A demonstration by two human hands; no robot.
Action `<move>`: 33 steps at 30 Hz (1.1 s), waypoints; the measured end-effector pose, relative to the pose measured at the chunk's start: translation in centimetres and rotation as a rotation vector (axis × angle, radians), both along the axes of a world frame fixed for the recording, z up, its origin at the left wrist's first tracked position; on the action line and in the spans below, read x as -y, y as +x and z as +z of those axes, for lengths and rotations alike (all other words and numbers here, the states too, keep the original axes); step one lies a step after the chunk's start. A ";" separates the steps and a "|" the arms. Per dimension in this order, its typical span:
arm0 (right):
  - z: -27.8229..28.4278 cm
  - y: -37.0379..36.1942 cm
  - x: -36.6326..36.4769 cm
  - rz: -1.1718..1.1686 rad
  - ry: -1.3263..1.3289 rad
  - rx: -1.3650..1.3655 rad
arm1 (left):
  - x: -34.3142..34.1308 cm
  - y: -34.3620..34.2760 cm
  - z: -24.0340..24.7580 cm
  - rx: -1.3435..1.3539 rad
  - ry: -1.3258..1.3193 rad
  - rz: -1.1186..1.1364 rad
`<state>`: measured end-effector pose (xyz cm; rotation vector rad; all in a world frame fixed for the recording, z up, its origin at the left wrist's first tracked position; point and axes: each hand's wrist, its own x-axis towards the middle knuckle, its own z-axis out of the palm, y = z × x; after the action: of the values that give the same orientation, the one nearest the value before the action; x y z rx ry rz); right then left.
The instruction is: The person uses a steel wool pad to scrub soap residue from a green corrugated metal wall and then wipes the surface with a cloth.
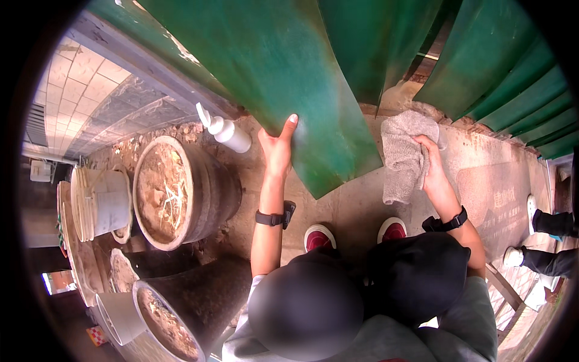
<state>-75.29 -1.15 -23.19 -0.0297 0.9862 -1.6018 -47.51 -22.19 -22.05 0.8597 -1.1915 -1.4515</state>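
A wide green curtain strip [289, 72] hangs down in front of me, its cut lower end tilted toward my feet. At its left edge is my left hand [277, 148], thumb on the front face and the other fingers mostly hidden behind. In my right hand [431, 160] is a bunched grey-brown cloth [401, 154], held just right of the strip and apart from it. A white spray bottle [229, 134] stands on the ground to the left of my left hand.
More green strips [506, 66] hang at the right. Large pots of soil [202, 193], white buckets [102, 202] and a dark planter [205, 295] crowd the left. A tiled wall [78, 84] rises at far left. Another person's legs [546, 241] show at the right edge.
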 end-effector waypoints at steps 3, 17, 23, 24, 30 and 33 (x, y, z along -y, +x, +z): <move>4.1 3.2 1.5 -0.211 0.037 -0.325 | 0.2 0.3 -0.7 -0.003 -0.010 -0.027; 4.5 7.9 9.2 0.233 -0.752 -2.000 | -2.6 1.1 -2.9 0.068 -0.126 -0.268; 11.7 6.4 9.0 0.113 -0.477 -1.058 | -0.3 2.8 1.1 0.226 -0.167 -0.291; 12.0 4.8 9.1 -0.063 -0.551 -1.051 | 0.0 2.3 2.6 0.119 -0.181 -0.289; 27.2 1.4 10.1 -0.514 -0.548 -0.938 | 7.7 -0.9 10.2 0.042 -0.349 -0.137; 34.7 1.3 13.1 -0.816 -0.659 -1.428 | 9.4 -2.1 9.7 0.049 -0.354 -0.147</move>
<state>-74.02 -14.25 11.52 -1.5774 1.5297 -2.6256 -49.59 -31.55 -12.39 0.5761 -1.5197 -1.2854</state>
